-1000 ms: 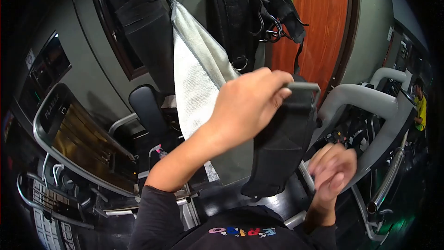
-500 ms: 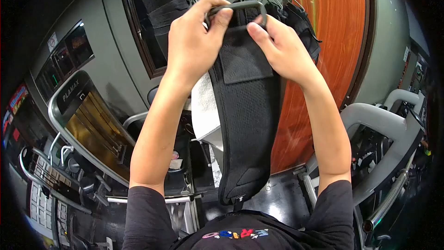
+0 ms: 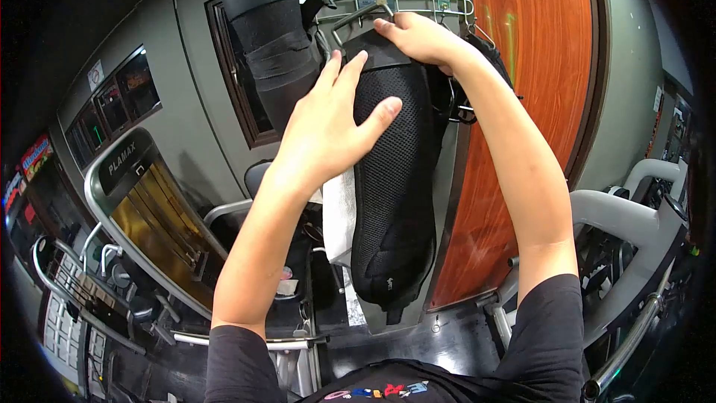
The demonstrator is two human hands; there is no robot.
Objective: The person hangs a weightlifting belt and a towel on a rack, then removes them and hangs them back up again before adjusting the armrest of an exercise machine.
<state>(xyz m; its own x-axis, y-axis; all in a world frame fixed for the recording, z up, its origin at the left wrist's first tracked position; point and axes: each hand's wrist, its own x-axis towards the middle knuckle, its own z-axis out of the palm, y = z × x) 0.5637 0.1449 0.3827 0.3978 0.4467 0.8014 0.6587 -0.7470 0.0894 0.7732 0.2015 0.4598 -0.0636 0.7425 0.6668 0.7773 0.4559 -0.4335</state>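
A black padded weightlifting belt (image 3: 395,172) hangs lengthwise in front of the wall rack, its wide mesh part downward. At its top, a metal loop buckle (image 3: 363,16) tilts up against the rack. My right hand (image 3: 425,39) grips the belt's upper end beside the buckle, thumb in front and the other fingers hidden behind. My left hand (image 3: 328,127) is open, thumb spread, with its fingertips at the belt's upper left edge. Behind the belt on the left shows a white towel-like cloth (image 3: 339,216).
The wire hook rack (image 3: 447,7) holds other black straps (image 3: 488,56) at right. A black punching bag (image 3: 268,37) hangs left. A wooden door panel (image 3: 533,104) stands right, a grey machine frame (image 3: 619,216) beyond it. At left is a Plamax machine (image 3: 123,157).
My left hand has let go of the buckle and moved down, fingers spreading. The belt has turned and now hangs at the rack, with the buckle tilted; my right hand still holds its top.
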